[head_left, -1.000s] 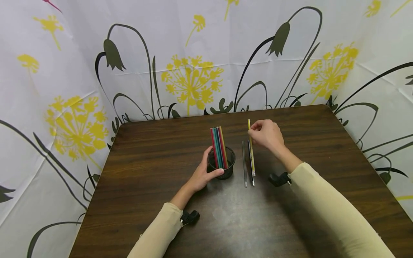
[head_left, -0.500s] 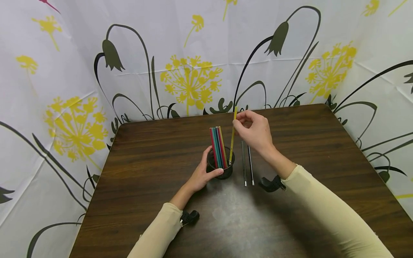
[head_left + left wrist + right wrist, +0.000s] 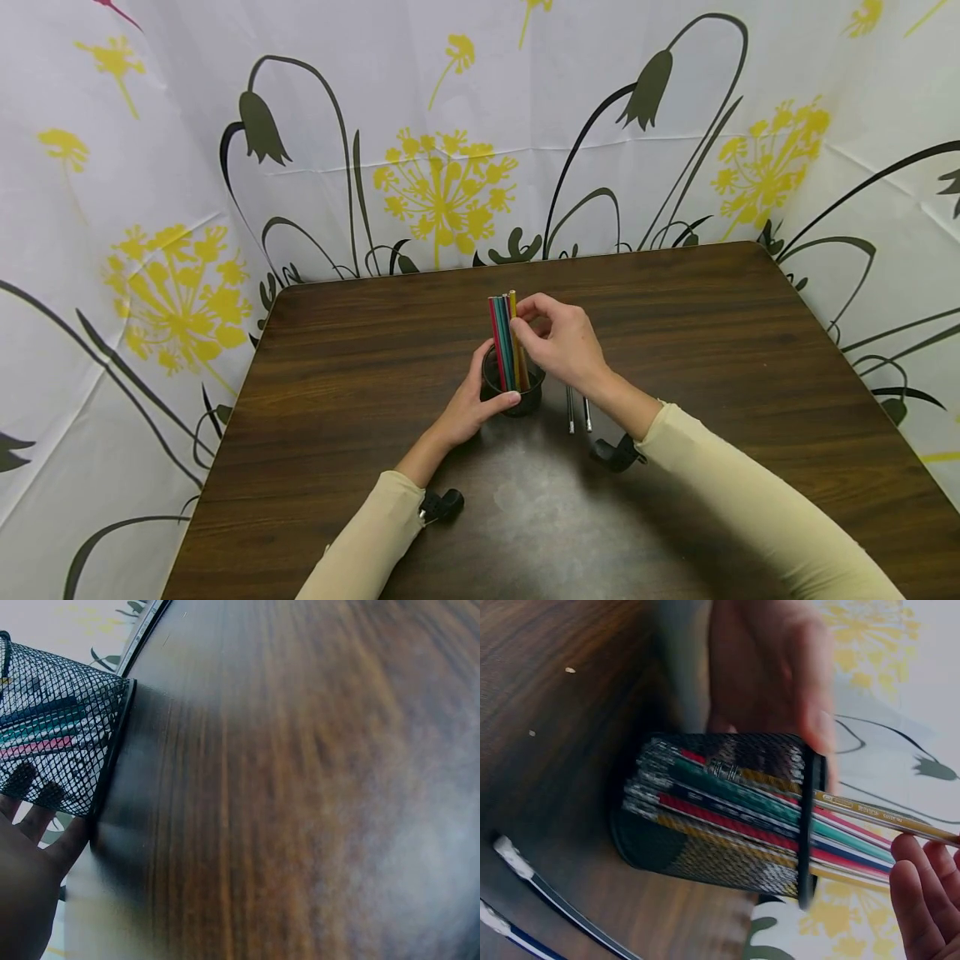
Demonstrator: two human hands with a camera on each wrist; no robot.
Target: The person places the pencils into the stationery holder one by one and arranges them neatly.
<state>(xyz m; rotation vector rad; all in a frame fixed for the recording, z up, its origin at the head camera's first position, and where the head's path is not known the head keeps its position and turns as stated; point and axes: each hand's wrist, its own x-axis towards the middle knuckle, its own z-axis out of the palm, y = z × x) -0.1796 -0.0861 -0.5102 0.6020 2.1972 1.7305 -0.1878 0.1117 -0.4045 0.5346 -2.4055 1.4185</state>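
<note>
Nearest, the left hand (image 3: 471, 408) is curled around a round black wire-mesh cup (image 3: 532, 402), its thumb at the rim, and inside already stands a bundle of red, green, dark-blue and yellow pencils (image 3: 504, 337), so most of the work looks done. To the right of the cup, two thin dark pencils with silver ends (image 3: 570, 411) lie side by side on the brown wood-grain table (image 3: 360, 375), and these seem to be what is left. Farther, the right hand (image 3: 562, 342) pinches one shiny yellow pencil (image 3: 877, 813), its lower end inside the cup but not yet released, before a white flowered curtain (image 3: 315, 200).
</note>
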